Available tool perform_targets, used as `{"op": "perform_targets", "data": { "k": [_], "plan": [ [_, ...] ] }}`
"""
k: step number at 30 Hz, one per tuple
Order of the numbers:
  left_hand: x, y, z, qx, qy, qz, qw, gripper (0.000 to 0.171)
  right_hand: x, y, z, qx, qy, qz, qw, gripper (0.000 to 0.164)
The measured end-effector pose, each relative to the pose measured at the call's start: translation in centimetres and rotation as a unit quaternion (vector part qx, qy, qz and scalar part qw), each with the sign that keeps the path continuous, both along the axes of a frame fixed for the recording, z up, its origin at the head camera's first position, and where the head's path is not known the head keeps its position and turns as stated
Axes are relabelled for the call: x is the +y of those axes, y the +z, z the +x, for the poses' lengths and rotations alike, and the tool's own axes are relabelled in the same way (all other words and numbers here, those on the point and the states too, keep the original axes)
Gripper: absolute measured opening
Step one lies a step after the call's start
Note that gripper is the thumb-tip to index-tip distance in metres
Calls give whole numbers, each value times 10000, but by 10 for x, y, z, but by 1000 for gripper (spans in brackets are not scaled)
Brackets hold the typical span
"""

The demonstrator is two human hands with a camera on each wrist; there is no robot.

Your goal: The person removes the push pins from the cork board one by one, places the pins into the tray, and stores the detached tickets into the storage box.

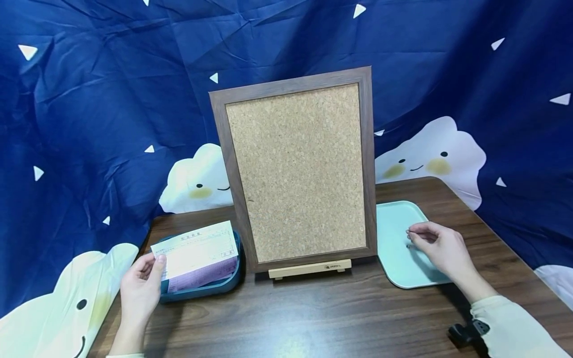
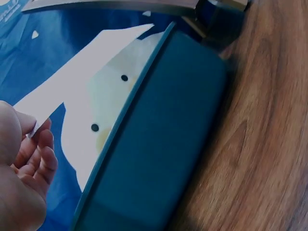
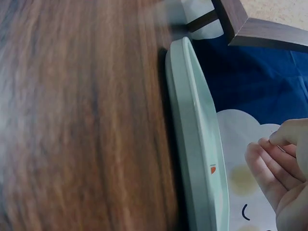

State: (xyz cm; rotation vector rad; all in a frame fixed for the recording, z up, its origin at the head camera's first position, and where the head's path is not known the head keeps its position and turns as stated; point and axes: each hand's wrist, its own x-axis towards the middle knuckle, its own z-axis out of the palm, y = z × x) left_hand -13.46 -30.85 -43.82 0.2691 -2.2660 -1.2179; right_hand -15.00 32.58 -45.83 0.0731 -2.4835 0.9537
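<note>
My left hand pinches a white printed slip by its left edge, lifted and tilted over the dark teal bin. In the left wrist view the slip is seen nearly edge-on between thumb and fingers. Beneath it, a purple slip shows in the bin. Over the pale green tray, my right hand has thumb and forefinger together on a tiny pin-like thing, too small to make out clearly. Another small item appears just below the fingertips.
A cork board in a brown frame stands upright between bin and tray. A light wooden stand supports its lower edge. A dark blue curtain hangs behind the wooden table.
</note>
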Motion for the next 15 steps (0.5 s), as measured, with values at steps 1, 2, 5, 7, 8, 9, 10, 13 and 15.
{"op": "perform_targets", "data": {
  "k": [1, 2, 5, 7, 8, 9, 10, 13, 15],
  "plan": [
    [-3, 0, 0, -41, 43, -18, 10000, 23, 1, 0, 0, -68, -24, 39, 10000, 10],
    [-5, -1, 1, -74, 79, -18, 9999, 25, 2, -1, 0, -116, -43, 74, 9999, 10],
    [-13, -1, 2, -223, 210, -27, 9995, 28, 5, -2, -1, -205, -90, 176, 9996, 9],
    [-17, -2, 2, -332, 258, 0, 9991, 29, 6, -3, -1, -257, -111, 231, 9993, 9],
    [-19, -2, 3, -406, 294, -9, 9987, 30, 6, -4, -1, -284, -120, 256, 9992, 8],
    [-21, -3, 3, -468, 323, -14, 9984, 31, 7, -5, -1, -318, -126, 280, 9990, 8],
    [-22, -4, 3, -515, 336, -15, 9981, 31, 7, -5, -1, -346, -123, 307, 9989, 7],
    [-28, -8, 3, -647, 337, -47, 9973, 33, 8, -7, -1, -443, -117, 383, 9982, 7],
    [-31, -9, 4, -701, 335, -126, 9969, 33, 9, -8, -1, -475, -120, 443, 9978, 7]
  ]
}}
